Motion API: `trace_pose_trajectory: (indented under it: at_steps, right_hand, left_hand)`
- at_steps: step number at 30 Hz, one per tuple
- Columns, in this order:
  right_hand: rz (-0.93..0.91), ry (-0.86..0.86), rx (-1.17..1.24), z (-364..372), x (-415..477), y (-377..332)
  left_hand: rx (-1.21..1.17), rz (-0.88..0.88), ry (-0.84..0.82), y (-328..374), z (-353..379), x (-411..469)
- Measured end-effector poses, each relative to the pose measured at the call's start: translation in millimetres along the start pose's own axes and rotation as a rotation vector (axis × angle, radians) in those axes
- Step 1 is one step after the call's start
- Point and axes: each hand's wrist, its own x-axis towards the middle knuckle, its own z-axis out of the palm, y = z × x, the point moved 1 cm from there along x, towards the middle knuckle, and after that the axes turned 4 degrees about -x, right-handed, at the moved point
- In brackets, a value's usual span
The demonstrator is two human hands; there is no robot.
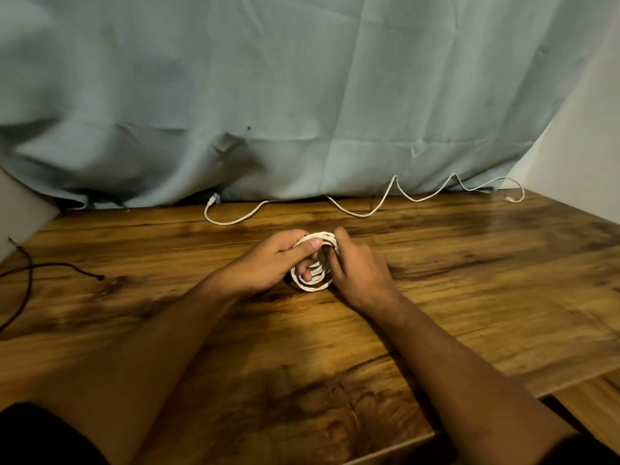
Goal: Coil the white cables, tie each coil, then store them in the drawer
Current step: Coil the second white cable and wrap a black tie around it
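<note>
A coiled white cable (pixel 313 283) is held upright just above the middle of the wooden table (pixel 469 297). My left hand (pixel 271 263) grips the coil from the left, thumb pressed on its top strands and a finger through the loop. My right hand (pixel 360 270) pinches the coil's right side, covering that part. A second white cable (pixel 369 209) lies loose and wavy along the table's far edge, one plug at its left end and one at the far right.
A light blue curtain (pixel 302 95) hangs behind the table and touches its far edge. A dark thin cable (pixel 30 280) lies on the table's left side. The table's front right edge drops to a lower wooden surface (pixel 593 407).
</note>
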Motion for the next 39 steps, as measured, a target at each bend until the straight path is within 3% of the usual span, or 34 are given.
trace_pose_trajectory:
  at_steps: [4, 10, 17, 22, 27, 35, 39]
  right_hand:
    - [-0.011, -0.037, 0.058, -1, -5, -6]
    - [-0.117, -0.033, 0.139, -13, -3, -27]
    - [-0.233, -0.054, 0.098, -17, 5, -62]
    - [-0.345, -0.047, 0.094, -7, 28, -95]
    - [-0.367, -0.119, 0.258, 18, 45, -138]
    - [-0.454, -0.278, 0.368, 70, 56, -222]
    - [-0.520, -0.249, 0.330, 91, 63, -262]
  left_hand:
    - [-0.173, -0.075, 0.008, 11, 4, -11]
    - [-0.444, -0.165, -0.105, 34, -9, -36]
    - [-0.422, -0.186, -0.132, 39, -35, -71]
    - [-0.389, -0.135, 0.038, 41, -58, -101]
    - [-0.403, -0.131, 0.236, 30, -101, -138]
    - [-0.468, 0.013, 0.763, 5, -189, -183]
    - [-0.466, 0.061, 0.917, -6, -207, -189]
